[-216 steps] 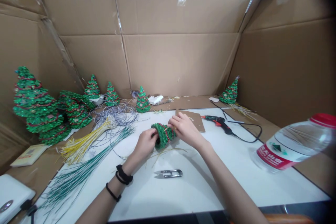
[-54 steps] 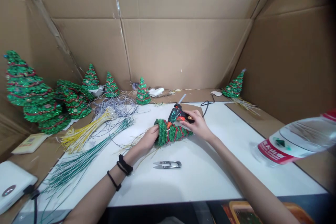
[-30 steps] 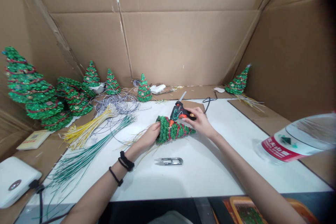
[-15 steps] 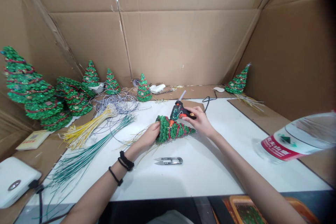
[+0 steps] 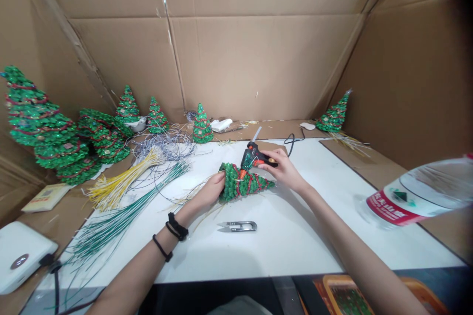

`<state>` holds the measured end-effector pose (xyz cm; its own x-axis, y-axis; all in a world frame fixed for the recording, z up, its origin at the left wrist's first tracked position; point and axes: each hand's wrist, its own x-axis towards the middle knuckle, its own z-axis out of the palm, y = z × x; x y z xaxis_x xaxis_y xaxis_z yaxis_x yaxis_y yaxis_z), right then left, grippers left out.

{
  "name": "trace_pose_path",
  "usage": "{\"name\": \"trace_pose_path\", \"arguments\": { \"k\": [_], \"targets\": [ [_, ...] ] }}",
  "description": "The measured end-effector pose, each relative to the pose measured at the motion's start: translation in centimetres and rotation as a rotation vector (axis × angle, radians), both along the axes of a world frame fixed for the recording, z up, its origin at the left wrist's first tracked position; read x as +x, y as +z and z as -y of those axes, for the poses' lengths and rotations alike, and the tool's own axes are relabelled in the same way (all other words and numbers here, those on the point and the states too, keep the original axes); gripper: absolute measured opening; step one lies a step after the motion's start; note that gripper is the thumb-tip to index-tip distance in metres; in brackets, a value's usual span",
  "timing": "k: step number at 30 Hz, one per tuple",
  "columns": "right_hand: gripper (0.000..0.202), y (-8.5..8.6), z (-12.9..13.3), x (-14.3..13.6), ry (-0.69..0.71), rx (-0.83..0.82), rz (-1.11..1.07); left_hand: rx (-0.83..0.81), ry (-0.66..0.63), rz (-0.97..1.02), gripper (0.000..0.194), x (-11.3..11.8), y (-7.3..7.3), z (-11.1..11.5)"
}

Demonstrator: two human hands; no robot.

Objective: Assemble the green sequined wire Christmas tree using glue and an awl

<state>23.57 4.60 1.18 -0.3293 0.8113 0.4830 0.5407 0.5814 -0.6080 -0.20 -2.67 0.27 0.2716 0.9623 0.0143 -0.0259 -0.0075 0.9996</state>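
Observation:
A small green Christmas tree (image 5: 254, 184) with a red garland lies on its side over the white table, its tip to the right. My left hand (image 5: 213, 188) is closed around its base end, the fingertips hidden behind it. In my right hand (image 5: 283, 170) is a black and orange hot glue gun (image 5: 249, 158), gripped by its handle. The orange nozzle points down at the garland near the tree's base; whether it touches cannot be made out. Thread snips (image 5: 237, 227) lie on the table just in front of the tree.
Bundles of yellow wires (image 5: 123, 184) and green wires (image 5: 129, 219) spread at left, with tangled wire (image 5: 166, 145) behind. More decorated trees (image 5: 55, 128) stand along the left and back, one tree (image 5: 334, 115) at far right. A large plastic bottle (image 5: 417, 194) is at right, a white box (image 5: 25, 256) at left.
The glue gun and my right hand have shifted slightly to the right along the tree. My left hand still holds the base in the same place.

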Motion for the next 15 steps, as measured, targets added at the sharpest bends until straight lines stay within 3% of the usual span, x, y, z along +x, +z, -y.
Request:
{"name": "trace_pose_path", "arguments": {
  "k": [4, 7, 15],
  "targets": [
    [0.047, 0.7, -0.5, 1.1, -0.027, -0.031, 0.017, 0.018, -0.002, -0.023, 0.037, -0.1, -0.5, -0.3],
    [0.05, 1.1, -1.1, 2.5, -0.161, -0.038, 0.016, 0.03, -0.005, -0.027, 0.037, -0.2, -0.3, -0.4],
    [0.046, 0.2, -3.3, 8.3, -0.967, -0.102, 0.284, 0.033, -0.025, -0.129, 0.04, -1.0, 0.8, -0.6]
  ]
}}
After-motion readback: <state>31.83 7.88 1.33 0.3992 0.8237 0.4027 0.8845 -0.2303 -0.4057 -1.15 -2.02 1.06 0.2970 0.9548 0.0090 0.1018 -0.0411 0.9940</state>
